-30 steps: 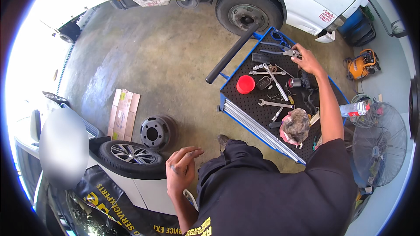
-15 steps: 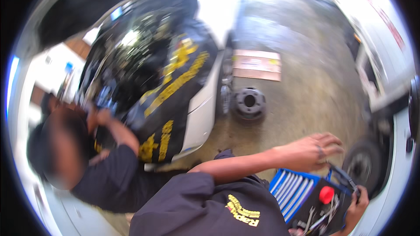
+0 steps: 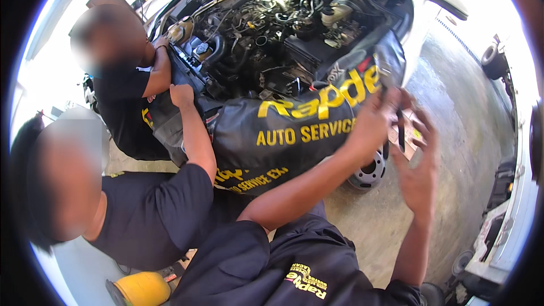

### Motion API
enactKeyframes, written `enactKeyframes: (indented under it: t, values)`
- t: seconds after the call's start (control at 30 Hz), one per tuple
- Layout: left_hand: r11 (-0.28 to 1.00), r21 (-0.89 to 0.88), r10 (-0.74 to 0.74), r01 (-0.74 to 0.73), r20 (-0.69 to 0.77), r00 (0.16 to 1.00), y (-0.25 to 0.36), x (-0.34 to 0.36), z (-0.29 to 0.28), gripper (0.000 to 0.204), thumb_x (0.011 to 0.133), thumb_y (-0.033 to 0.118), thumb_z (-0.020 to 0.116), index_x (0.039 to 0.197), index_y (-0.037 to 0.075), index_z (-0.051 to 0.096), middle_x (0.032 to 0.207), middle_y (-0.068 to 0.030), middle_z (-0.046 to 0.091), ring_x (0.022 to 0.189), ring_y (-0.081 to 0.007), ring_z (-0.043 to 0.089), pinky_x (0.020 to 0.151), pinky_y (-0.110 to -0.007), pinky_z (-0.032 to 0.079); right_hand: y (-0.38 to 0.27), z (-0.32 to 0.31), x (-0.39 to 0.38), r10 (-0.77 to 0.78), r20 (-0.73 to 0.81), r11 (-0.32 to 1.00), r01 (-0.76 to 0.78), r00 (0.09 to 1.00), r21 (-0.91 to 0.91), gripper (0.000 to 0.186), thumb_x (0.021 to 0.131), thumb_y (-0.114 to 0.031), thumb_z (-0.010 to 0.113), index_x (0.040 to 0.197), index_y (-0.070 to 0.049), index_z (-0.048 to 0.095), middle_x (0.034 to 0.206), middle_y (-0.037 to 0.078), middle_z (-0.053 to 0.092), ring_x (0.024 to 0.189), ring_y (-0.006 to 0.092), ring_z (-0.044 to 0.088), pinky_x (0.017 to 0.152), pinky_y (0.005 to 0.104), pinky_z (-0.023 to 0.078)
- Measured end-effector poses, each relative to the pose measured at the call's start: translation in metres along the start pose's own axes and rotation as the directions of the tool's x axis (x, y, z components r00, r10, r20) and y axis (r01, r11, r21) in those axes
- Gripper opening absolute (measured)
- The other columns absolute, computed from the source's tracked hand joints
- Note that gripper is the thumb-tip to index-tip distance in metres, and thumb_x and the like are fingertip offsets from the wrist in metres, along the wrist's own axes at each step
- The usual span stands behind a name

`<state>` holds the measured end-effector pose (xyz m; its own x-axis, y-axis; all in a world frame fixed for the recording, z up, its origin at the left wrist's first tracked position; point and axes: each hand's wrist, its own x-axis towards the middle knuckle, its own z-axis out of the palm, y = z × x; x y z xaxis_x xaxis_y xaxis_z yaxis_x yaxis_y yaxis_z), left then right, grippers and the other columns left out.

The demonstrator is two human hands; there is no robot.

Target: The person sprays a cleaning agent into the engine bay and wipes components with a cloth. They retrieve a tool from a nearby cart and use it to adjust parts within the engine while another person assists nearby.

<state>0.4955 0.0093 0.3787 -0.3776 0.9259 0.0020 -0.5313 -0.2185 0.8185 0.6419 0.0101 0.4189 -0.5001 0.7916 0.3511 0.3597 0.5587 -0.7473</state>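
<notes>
Both my hands are raised in front of me, at the near right corner of the open engine bay (image 3: pixel 266 51). My left hand (image 3: pixel 371 122) is closed around a dark, elongated tool (image 3: pixel 401 130); its exact kind is hard to make out. Part of it shows below the fingers, and my hand hides much of the rest. Just to the right, my right hand (image 3: pixel 418 164) has its fingers apart, close around the tool's lower end. Under my left forearm a black fender cover (image 3: pixel 238 127) with yellow print drapes over the car's front.
Two people in dark shirts, a nearer one (image 3: pixel 153 215) and a farther one (image 3: pixel 124 90), lean at the car's front on my left. A wheel rim (image 3: pixel 371 173) lies on the floor beyond my hands. Bottom left is a yellow rounded object (image 3: pixel 141 289). Another vehicle (image 3: pixel 510 238) lines the right.
My view has swung left from the blue tool tray to the engine bay. The dark tool has come up from the tray, passing from my right hand to my left. A second person shows now.
</notes>
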Motion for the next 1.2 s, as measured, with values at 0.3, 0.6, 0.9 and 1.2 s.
enactKeyframes:
  t: [0.3, 0.6, 0.9, 1.2]
  values:
    - [0.986, -0.161, -0.035, -0.047, -0.472, 0.881, 0.073, 0.137, -0.165, 0.037, 0.116, 0.025, 0.046, 0.142, 0.001, 0.055, 0.145, -0.0133, 0.061, 0.124, -0.0204, 0.062, 0.111, -0.036, 0.048, 0.012, 0.210, 0.195, -0.204, 0.306, 0.888, 0.307, 0.930, -0.342, 0.058, 0.073, 0.002, 0.075, 0.126, -0.002, 0.050, 0.118, 0.019, 0.058, 0.113, 0.0410, 0.061, 0.091, 0.0521, 0.050]
    - [0.886, 0.460, 0.067, 0.061, -0.257, 0.964, 0.047, 0.108, -0.148, 0.038, 0.114, 0.023, 0.050, 0.134, -0.004, 0.065, 0.130, -0.0102, 0.069, 0.118, -0.0155, 0.060, 0.104, -0.030, 0.044, 0.048, 0.180, 0.182, -0.148, 0.145, 0.963, 0.176, 0.978, -0.205, 0.043, 0.072, 0.002, 0.072, 0.112, 0.000, 0.055, 0.113, 0.022, 0.056, 0.104, 0.0431, 0.062, 0.086, 0.0497, 0.054]
    - [0.844, 0.534, -0.254, 0.042, 0.330, 0.909, -0.042, 0.060, -0.042, 0.052, 0.119, 0.035, 0.034, 0.152, 0.000, 0.051, 0.131, -0.0177, 0.068, 0.112, -0.0221, 0.066, 0.106, -0.038, 0.048, 0.136, -0.010, -0.042, 0.298, -0.749, 0.835, -0.542, 0.592, -0.097, 0.033, 0.080, -0.001, 0.075, 0.108, -0.004, 0.058, 0.112, 0.018, 0.056, 0.098, 0.0370, 0.063, 0.082, 0.0435, 0.054]
    - [0.639, 0.761, -0.503, -0.115, 0.526, 0.686, -0.141, -0.036, 0.028, 0.042, 0.116, 0.028, 0.049, 0.129, -0.007, 0.068, 0.089, -0.0111, 0.077, 0.089, -0.0128, 0.068, 0.088, -0.032, 0.052, 0.116, -0.090, -0.491, -0.221, -0.900, -0.059, -0.916, -0.375, 0.396, 0.032, 0.095, -0.012, 0.069, 0.118, 0.003, 0.053, 0.114, 0.026, 0.057, 0.104, 0.0449, 0.060, 0.091, 0.0546, 0.049]
